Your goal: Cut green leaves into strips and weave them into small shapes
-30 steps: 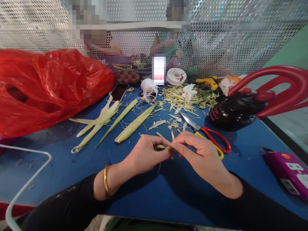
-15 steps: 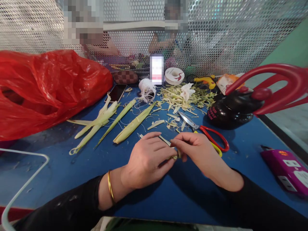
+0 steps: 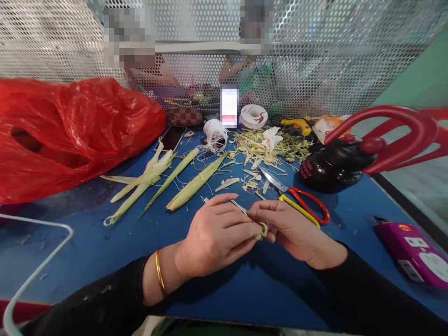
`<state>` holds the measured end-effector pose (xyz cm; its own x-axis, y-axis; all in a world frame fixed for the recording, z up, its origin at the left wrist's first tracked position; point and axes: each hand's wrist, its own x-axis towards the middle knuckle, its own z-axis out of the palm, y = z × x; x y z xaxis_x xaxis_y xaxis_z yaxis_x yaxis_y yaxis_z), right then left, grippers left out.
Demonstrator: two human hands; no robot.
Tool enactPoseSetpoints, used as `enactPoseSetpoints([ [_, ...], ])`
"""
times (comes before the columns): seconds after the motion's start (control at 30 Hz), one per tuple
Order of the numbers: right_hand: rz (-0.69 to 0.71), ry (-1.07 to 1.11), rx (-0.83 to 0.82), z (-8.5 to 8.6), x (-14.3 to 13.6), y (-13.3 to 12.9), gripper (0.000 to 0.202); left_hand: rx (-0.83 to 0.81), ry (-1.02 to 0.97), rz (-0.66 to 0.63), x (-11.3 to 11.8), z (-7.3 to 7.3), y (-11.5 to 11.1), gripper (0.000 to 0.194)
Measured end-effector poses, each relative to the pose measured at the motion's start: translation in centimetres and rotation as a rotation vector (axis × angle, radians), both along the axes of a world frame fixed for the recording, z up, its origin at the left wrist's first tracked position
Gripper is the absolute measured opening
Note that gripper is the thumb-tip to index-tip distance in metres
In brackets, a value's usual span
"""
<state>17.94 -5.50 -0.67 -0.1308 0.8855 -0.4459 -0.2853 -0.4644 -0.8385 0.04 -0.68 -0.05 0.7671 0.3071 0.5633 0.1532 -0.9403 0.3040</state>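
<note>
Left hand (image 3: 214,233), right hand (image 3: 292,228) pinching husk strip (image 3: 265,229); red bag (image 3: 84,140), contents hidden

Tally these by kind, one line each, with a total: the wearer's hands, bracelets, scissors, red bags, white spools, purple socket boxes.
Hands: 2 (left hand and right hand, together at a pale leaf strip)
Gold bracelet: 1
Scissors: 1
Red bag: 1
White spool: 1
Purple socket box: 1
Total: 7
</note>
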Motion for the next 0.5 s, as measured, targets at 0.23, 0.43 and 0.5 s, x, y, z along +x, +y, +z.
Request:
enactPoseSetpoints([
  [0.23,0.028,0.001,0.027,0.06,-0.3,0.14,0.025,-0.198,-0.055,0.065,0.45,0.01,-0.11,0.013],
  [0.43,0.063,0.026,0.032,-0.44,-0.32,-0.05,0.019,-0.832,-0.213,0.201,0.82,-0.13,0.02,0.006],
  [0.5,0.073,0.023,0.046,-0.59,-0.37,-0.14,0.018,-1.039,-0.255,0.229,0.94,-0.2,0.13,0.007],
])
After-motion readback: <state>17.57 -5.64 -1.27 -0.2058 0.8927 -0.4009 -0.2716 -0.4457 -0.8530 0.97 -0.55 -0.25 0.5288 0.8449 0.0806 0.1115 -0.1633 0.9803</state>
